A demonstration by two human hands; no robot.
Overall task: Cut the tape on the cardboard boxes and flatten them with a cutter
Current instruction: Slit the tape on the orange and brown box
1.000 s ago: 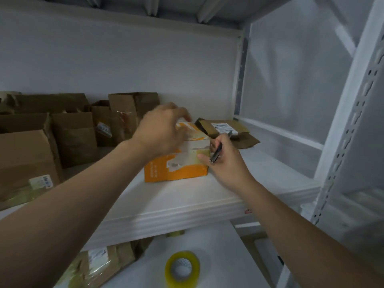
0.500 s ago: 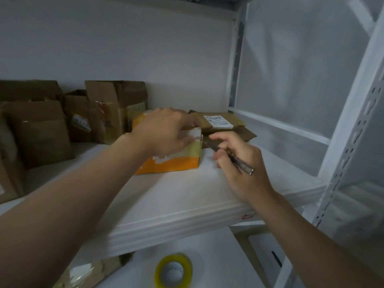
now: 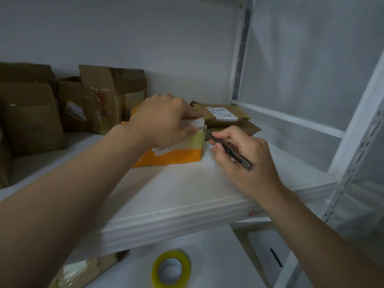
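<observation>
A small orange and white box (image 3: 176, 156) with clear tape on its side stands on the white shelf (image 3: 176, 188). My left hand (image 3: 164, 121) lies over its top and grips the upper right corner. My right hand (image 3: 239, 154) holds a dark metal cutter (image 3: 230, 151) like a pen, just right of the box. The cutter's tip touches or nearly touches the box's upper right edge; the blade itself is too small to make out.
Several brown cardboard boxes (image 3: 99, 100) stand at the back left of the shelf. Flattened brown boxes with a white label (image 3: 222, 115) lie behind the orange box. A yellow tape roll (image 3: 171, 269) rests on the lower shelf. White rack posts (image 3: 353, 142) rise at right.
My right hand turned the cutter from upright to pen-like and brought its tip to the box's right edge. My left hand shifted down over the box top. The camera moved closer.
</observation>
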